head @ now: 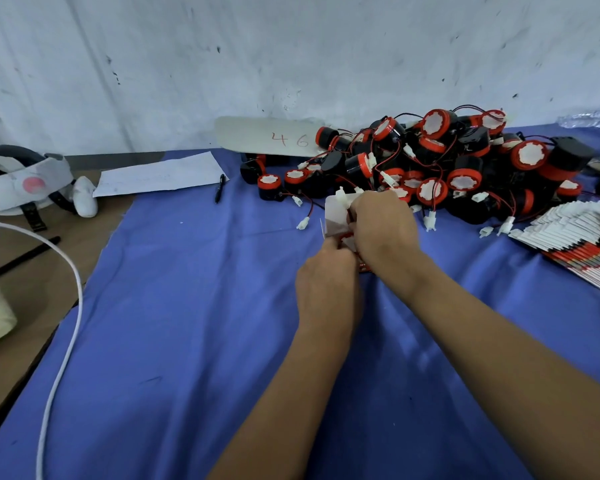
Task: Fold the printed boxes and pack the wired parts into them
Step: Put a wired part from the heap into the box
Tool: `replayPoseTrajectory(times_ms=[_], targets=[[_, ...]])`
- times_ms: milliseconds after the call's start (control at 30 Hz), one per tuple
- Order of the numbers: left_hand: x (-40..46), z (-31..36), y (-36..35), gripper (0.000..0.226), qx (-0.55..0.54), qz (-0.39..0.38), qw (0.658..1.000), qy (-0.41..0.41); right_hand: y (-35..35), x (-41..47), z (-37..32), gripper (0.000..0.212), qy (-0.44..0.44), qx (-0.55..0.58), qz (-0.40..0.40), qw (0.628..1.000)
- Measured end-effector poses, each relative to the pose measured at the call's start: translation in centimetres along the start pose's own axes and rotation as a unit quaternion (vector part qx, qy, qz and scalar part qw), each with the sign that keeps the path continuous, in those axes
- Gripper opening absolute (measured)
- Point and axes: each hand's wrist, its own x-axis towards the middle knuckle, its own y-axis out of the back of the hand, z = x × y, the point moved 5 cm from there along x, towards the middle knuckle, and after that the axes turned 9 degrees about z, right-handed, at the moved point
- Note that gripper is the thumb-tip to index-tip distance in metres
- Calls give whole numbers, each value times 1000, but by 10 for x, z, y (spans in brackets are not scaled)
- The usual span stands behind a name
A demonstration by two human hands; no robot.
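Note:
My left hand (pixel 326 282) grips the lower part of a small printed box (pixel 336 216), red outside and white inside, held upright over the blue cloth. My right hand (pixel 383 226) is closed at the box's open top, pressing in a wired part whose white connector (pixel 343 197) and red-black wires stick out above my fingers. The part's body is hidden inside the box. A heap of black-and-red round wired parts (pixel 437 168) lies just behind. A fanned stack of flat unfolded boxes (pixel 582 240) lies at the right.
A blue cloth (pixel 187 323) covers the table. A paper sheet (pixel 160 174) and black pen (pixel 219 188) lie at back left, beside a white headset (pixel 18 181). A white cable (pixel 66 341) curves down the left. A "46" card (pixel 274 136) leans at the wall; a water bottle (pixel 589 116) lies far right.

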Motion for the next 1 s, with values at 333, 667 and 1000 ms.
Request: replayPoseTrajectory(times_ms=[333, 667, 1000], targets=[[0, -4, 3, 22, -22, 0, 1000, -15, -26, -4, 3, 26, 59, 5, -71, 996], [3, -7, 1, 39, -50, -2, 998, -24, -24, -21, 8, 23, 101, 53, -66, 991], [3, -7, -3, 31, -40, 18, 999, -30, -13, -6, 7, 15, 63, 26, -19, 998]])
